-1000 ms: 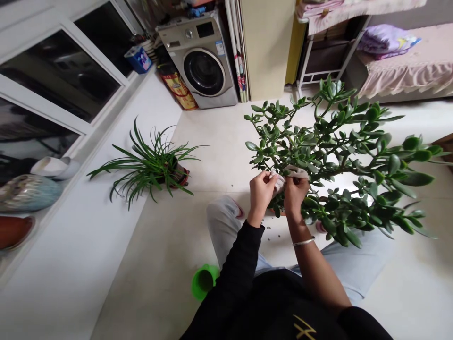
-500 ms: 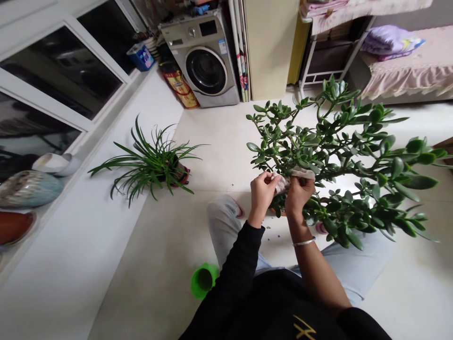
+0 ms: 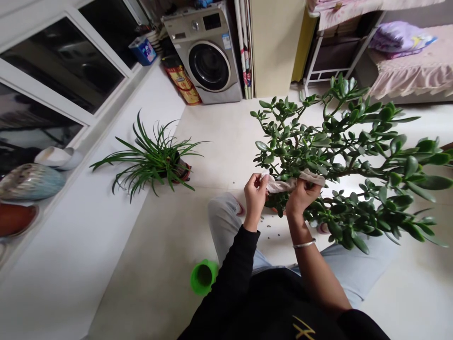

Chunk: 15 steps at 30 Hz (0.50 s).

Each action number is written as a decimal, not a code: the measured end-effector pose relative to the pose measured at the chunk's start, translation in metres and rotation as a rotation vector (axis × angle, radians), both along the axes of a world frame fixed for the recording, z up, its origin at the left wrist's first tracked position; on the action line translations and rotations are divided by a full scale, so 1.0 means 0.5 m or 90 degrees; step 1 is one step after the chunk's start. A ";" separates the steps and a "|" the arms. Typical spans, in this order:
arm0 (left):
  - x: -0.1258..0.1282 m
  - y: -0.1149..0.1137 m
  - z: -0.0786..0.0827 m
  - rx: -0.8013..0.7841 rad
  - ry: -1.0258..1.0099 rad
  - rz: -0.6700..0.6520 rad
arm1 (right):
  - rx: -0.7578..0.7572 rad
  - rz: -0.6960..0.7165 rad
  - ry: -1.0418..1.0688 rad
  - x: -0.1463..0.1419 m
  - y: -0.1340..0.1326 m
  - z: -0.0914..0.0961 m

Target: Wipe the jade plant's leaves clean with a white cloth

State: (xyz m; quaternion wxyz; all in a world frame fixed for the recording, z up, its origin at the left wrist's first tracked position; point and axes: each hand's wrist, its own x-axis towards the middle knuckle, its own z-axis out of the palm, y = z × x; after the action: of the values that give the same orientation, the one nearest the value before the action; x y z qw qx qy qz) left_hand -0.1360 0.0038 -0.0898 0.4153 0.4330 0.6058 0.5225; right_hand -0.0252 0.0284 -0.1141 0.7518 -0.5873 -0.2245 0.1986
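Note:
A large jade plant [image 3: 347, 156] with thick green leaves spreads in front of me and to the right. A pale cloth [image 3: 283, 184] is stretched between my two hands at the plant's lower left branches. My left hand [image 3: 254, 196] pinches the cloth's left end, fingers closed. My right hand [image 3: 300, 196] grips the cloth's right part, fingers closed, with a silver bangle [image 3: 304, 243] on the wrist. The plant's pot is mostly hidden behind my hands and the leaves.
A spider plant [image 3: 155, 160] in a pot stands on the floor to the left. A green cup [image 3: 203, 277] lies by my knee. A washing machine [image 3: 207, 59] is at the back, a bed [image 3: 410, 71] at the back right, a raised white ledge [image 3: 53, 264] along the left.
My hands have drawn apart, and the cloth, bunched between them before, is now pulled out longer. My view has shifted slightly.

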 end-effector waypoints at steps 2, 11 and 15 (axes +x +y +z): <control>0.000 -0.002 -0.005 -0.008 0.003 0.000 | -0.006 -0.008 -0.008 -0.001 -0.001 -0.002; 0.005 0.002 -0.017 0.016 0.054 -0.001 | -0.035 -0.016 0.002 -0.015 -0.016 0.006; 0.008 0.003 -0.029 0.019 0.048 0.004 | -0.051 0.042 0.037 -0.040 -0.063 0.007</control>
State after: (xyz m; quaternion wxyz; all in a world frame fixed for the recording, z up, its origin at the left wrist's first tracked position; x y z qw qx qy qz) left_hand -0.1319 0.0051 -0.1041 0.3839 0.4564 0.6147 0.5163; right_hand -0.0452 -0.0030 -0.1109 0.7271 -0.6031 -0.2134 0.2492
